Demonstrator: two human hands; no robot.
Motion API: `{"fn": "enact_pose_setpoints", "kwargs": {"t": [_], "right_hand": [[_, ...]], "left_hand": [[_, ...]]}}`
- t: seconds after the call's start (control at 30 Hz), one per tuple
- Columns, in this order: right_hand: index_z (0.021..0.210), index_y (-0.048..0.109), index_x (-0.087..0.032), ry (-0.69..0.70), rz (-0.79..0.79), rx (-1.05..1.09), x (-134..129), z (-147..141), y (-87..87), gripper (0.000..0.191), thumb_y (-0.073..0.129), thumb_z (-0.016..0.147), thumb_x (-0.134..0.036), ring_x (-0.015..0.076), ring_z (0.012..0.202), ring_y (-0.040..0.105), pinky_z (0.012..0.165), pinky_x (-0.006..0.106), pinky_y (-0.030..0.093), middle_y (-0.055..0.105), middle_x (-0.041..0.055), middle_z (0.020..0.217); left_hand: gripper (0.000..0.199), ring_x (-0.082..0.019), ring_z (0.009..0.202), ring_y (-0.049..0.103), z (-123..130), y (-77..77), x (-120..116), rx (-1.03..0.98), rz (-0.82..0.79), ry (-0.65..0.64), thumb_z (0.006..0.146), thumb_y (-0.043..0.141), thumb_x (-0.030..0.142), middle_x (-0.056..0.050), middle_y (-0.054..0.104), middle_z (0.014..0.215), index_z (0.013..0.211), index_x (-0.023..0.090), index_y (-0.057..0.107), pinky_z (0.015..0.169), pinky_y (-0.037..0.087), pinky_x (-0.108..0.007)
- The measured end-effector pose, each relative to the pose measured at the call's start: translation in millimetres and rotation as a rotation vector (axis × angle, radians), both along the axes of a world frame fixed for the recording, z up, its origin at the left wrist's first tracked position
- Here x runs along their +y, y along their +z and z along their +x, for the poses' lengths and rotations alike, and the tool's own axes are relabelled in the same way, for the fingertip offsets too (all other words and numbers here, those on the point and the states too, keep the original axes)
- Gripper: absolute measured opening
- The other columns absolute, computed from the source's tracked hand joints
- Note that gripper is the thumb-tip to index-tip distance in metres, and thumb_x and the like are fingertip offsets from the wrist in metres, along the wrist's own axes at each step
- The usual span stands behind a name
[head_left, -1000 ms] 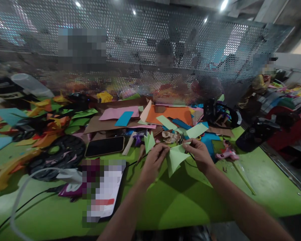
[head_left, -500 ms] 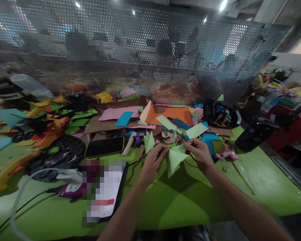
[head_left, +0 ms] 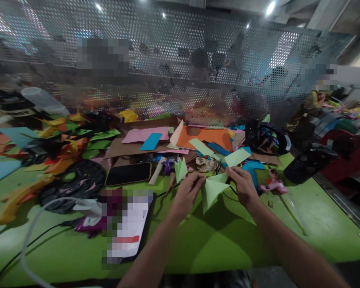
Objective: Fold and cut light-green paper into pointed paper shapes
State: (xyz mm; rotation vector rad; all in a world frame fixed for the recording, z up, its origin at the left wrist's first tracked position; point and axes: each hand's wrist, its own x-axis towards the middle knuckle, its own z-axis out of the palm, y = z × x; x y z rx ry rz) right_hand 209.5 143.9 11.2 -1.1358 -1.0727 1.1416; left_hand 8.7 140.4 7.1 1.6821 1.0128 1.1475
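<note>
A folded sheet of pale green paper [head_left: 212,193] hangs between my hands above the green table, its lower corner pointing down. My left hand [head_left: 189,191] pinches its left edge between thumb and fingers. At the upper right edge, my right hand [head_left: 241,183] grips the same paper with closed fingertips. Just beyond my left hand stands another folded light green paper piece [head_left: 181,170] with pointed tips. Pale green paper strips [head_left: 237,157] lie behind my right hand.
To the left lie a dark phone [head_left: 129,174], a lit phone [head_left: 132,228], a black round tray [head_left: 75,184] and a yellow glue gun [head_left: 24,196]. Coloured paper such as an orange sheet [head_left: 204,138] covers the back. A perforated metal screen [head_left: 168,60] rises behind. Right: a dark tumbler [head_left: 306,162].
The whole view has shifted slightly, so the table's things sit a little further right. Both hands keep hold of the pale green paper, with hardly any change in its fold.
</note>
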Motion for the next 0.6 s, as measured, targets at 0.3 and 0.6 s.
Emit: {"fn": "enact_pose_setpoints", "kwargs": {"t": [0.3, 0.6], "right_hand": [[0.077, 0.072, -0.023, 0.038, 0.004, 0.041, 2.8, -0.7, 2.8, 0.032, 0.085, 0.061, -0.047, 0.0159, 0.063, 0.055, 0.061, 0.029, 0.041, 0.066, 0.0008, 0.070], [0.070, 0.068, -0.023, 0.019, -0.005, 0.002, 3.5, -1.6, 5.2, 0.026, 0.085, 0.059, -0.041, 0.0141, 0.062, 0.052, 0.060, 0.029, 0.041, 0.062, -0.0004, 0.067]], "left_hand": [[0.021, -0.017, 0.079, 0.053, 2.2, 7.7, -0.8, 0.026, 0.039, 0.064, 0.095, 0.048, 0.034, -0.002, 0.062, 0.082, 0.084, 0.019, 0.057, 0.074, 0.040, -0.027], [0.016, -0.020, 0.091, 0.064, 4.0, -0.6, 3.4, 0.032, 0.086, 0.089, 0.093, 0.053, 0.027, -0.006, 0.072, 0.096, 0.096, 0.019, 0.066, 0.084, 0.047, -0.031]]}}
